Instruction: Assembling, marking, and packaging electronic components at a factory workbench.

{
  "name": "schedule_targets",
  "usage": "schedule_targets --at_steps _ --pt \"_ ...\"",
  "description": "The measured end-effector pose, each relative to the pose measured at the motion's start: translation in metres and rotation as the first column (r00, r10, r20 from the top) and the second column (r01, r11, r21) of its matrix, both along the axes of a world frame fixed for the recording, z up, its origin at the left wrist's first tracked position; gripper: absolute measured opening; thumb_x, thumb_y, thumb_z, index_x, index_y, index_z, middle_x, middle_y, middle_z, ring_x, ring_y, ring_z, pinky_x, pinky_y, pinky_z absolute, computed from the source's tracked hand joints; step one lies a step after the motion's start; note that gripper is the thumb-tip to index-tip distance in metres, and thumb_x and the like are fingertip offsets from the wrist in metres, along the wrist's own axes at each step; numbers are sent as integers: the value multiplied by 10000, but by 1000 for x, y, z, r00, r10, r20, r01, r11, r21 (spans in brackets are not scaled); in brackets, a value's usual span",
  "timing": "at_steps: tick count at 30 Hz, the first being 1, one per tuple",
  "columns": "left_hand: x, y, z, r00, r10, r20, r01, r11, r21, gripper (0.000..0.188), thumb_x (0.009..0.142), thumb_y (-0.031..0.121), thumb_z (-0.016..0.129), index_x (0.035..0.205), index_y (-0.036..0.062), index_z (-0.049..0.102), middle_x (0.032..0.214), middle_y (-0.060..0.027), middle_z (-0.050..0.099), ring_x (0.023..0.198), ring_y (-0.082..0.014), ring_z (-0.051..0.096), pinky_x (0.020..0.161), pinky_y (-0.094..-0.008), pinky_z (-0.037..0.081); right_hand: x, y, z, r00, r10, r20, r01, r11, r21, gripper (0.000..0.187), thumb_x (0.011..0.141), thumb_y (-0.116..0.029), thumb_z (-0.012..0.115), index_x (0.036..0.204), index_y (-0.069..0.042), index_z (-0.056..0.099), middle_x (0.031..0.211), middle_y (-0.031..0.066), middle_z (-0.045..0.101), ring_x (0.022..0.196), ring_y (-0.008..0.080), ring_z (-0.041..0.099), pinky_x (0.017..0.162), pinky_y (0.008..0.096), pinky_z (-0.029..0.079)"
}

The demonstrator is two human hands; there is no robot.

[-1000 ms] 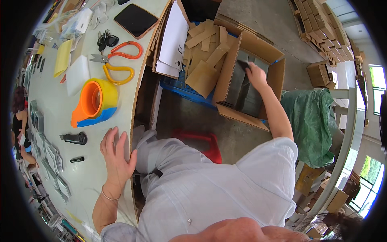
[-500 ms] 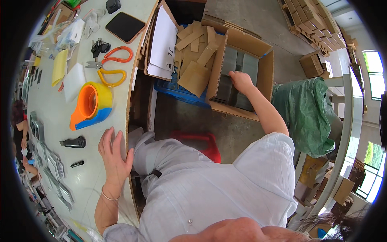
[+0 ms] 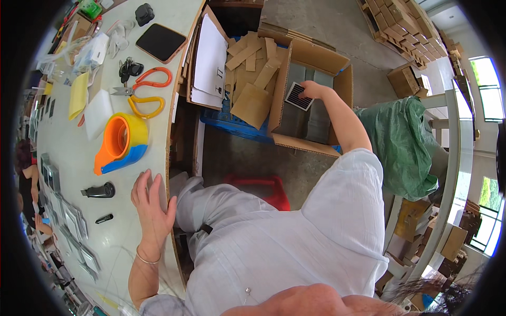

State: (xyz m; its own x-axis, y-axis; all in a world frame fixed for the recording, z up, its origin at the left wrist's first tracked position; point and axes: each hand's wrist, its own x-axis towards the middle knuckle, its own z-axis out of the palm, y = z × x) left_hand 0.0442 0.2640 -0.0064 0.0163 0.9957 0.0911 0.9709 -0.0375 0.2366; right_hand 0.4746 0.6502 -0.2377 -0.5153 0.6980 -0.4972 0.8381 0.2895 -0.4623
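Observation:
In my right hand (image 3: 315,90) is a small dark panel with white grid lines, like a small solar panel (image 3: 294,98). My fingers grip it at its upper right side, inside an open cardboard box (image 3: 307,145). Stacks of flat grey-green pieces (image 3: 319,118) line the inside of that box below the hand. My left hand (image 3: 154,208) lies on the edge of the white table (image 3: 126,253), fingers stretched out, holding nothing. Nearest to it are a black box cutter (image 3: 100,190) and an orange, yellow and blue tape dispenser (image 3: 138,138).
Scissors (image 3: 138,87), keys (image 3: 130,68) and a phone (image 3: 161,42) lie farther up the table. Cardboard strips (image 3: 252,79) fill a blue crate (image 3: 232,122) left of the box. A red stool (image 3: 276,194) stands below. At the right hangs a green sack (image 3: 395,142).
The dark gridded panel has come into sight in my right hand, tilted up from the stacks. My left hand stays on the table edge.

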Motion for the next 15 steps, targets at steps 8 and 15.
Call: schedule_targets --at_steps 8,15 --pt "-2 -3 -2 1000 -6 -7 6 1000 2 624 711 136 687 1277 30 448 1363 -180 363 1236 -379 356 1033 -488 266 -50 -1 15 929 211 304 -242 968 66 355 735 -233 684 1047 -66 651 1062 177 642 1014 354 600 837 440 491" --pt "-3 -1 -2 1000 -11 -17 11 1000 3 622 712 143 686 1274 29 448 1361 -184 361 1238 -382 352 1032 -494 264 -38 -67 -26 990 82 116 -126 884 451 227 831 -235 605 973 -61 571 1029 159 584 1016 356 562 816 469 488"
